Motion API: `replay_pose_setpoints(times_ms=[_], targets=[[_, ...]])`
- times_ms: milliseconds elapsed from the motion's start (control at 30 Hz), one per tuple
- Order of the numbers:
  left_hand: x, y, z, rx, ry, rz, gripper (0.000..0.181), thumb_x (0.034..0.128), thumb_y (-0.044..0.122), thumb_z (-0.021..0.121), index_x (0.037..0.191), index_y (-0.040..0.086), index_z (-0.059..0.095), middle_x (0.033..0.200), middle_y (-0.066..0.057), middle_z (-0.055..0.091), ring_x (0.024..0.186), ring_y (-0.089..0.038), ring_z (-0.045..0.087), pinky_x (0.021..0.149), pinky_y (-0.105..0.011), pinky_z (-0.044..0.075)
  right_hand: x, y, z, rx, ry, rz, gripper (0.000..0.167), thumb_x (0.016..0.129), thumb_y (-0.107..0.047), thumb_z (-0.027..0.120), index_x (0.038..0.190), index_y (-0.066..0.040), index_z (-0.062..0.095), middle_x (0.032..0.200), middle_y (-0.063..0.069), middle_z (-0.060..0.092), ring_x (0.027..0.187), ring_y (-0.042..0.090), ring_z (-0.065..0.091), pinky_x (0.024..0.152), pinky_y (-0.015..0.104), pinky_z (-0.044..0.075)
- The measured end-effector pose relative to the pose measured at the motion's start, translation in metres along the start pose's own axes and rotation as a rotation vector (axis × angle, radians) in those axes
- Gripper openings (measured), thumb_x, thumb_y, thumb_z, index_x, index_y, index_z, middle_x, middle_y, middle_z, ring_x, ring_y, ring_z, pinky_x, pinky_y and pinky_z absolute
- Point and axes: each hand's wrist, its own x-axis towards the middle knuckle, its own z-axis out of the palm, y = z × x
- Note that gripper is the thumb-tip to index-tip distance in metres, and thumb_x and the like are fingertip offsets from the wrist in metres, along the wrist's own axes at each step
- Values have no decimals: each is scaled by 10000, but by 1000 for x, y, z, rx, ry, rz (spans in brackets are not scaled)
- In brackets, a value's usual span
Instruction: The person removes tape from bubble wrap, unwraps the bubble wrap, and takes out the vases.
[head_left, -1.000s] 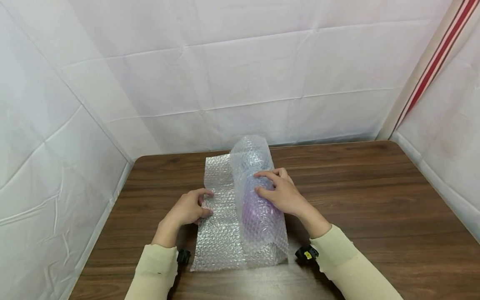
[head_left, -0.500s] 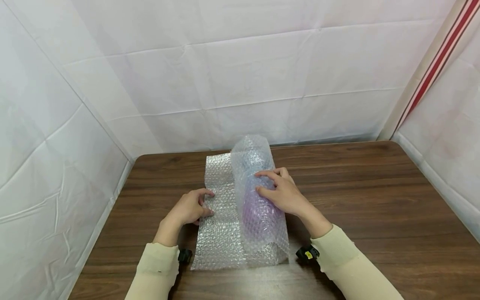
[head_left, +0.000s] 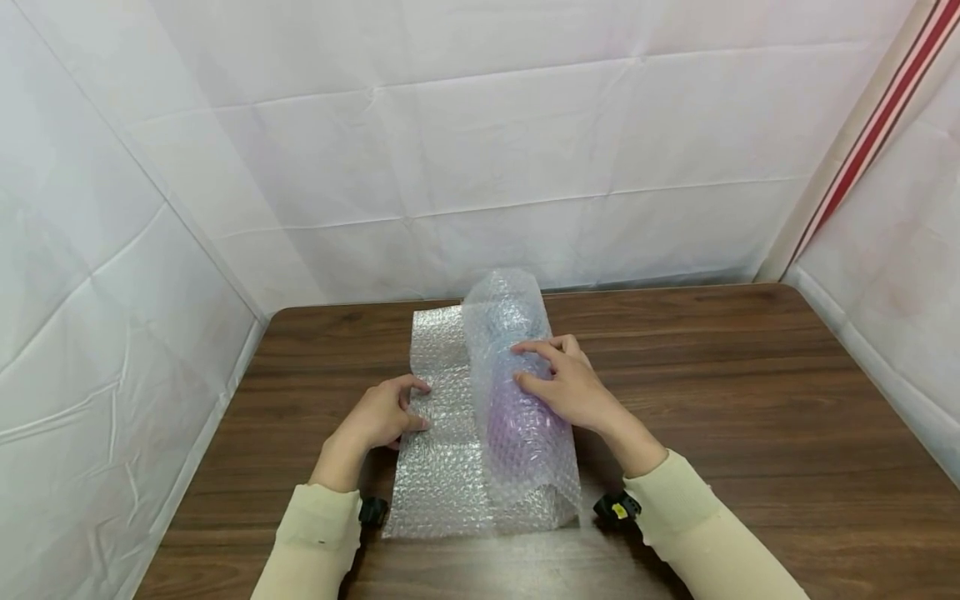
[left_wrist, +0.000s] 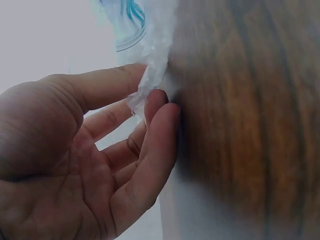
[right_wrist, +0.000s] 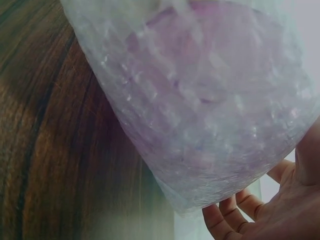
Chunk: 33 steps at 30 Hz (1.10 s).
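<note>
A sheet of bubble wrap (head_left: pixel 442 475) lies on the table, its right part folded over a blue-to-purple, bottle-shaped thing (head_left: pixel 517 421). The wrap blurs that thing's details; its rounded purple end (right_wrist: pixel 220 55) shows through in the right wrist view. My left hand (head_left: pixel 382 412) pinches the sheet's left edge, thumb on top and fingertips beneath, as the left wrist view shows. From the right side, my right hand (head_left: pixel 566 383) holds the wrapped bottle-shaped thing, thumb and fingers curved over the wrap. In the left wrist view a clear round rim with teal lines (left_wrist: pixel 129 25) appears past the edge.
The brown wooden table (head_left: pixel 712 400) has its back edge against a white cloth wall (head_left: pixel 480 150). More white cloth stands on the left and right, with a red-striped strip (head_left: pixel 873 125) at the right corner. Black devices (head_left: pixel 617 508) sit at both wrists.
Both hands keep their hold and the bubble wrap keeps its shape. The whole scene shifts only very slightly in the head view.
</note>
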Motion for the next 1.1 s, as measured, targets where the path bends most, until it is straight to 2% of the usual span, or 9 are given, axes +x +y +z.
replay_pose_setpoints(times_ms=[200,367,533,633,833,1100], targets=[[1,2,-1,-6,-9,2,523,865,112,844,1350,151,650,860,-98,567,604,-208,569,520,-326,581,0,-3,-3,-66,5,-11,435,1002,-419,650,1424,-320,614,1221,106,404,1051,285,409,786,371,391],[3,3,-1,-6,-18,3,520,876,114,836,1356,150,640,876,-101,575,640,-223,588,522,-333,585,-1,-11,-7,-157,-5,-18,462,1005,-438,630,1445,-298,602,1210,115,423,1085,304,431,831,418,436],[4,5,0,-3,-18,8,522,885,114,828,1368,146,632,886,-105,578,662,-239,598,516,-335,584,-3,-21,-11,-223,-27,14,569,965,-551,649,1468,-296,578,1336,156,434,1220,351,465,904,526,514],[3,5,0,0,-21,5,522,886,113,826,1369,142,630,887,-107,574,658,-240,599,512,-335,583,-5,-27,-11,-267,-31,41,673,925,-645,654,1489,-291,555,1404,182,434,1274,371,474,882,550,543],[3,6,1,0,-21,-4,521,878,114,834,1358,145,635,885,-105,570,661,-233,593,522,-335,586,-7,-41,-5,-378,-14,112,826,863,-774,628,1507,-268,521,1413,197,438,1243,370,512,761,515,548],[4,6,3,0,-15,-3,524,869,107,840,1353,139,642,878,-105,563,646,-225,579,516,-327,581,-8,-51,4,-493,19,167,882,837,-769,660,1486,-197,492,1322,203,478,1171,380,535,771,535,539]])
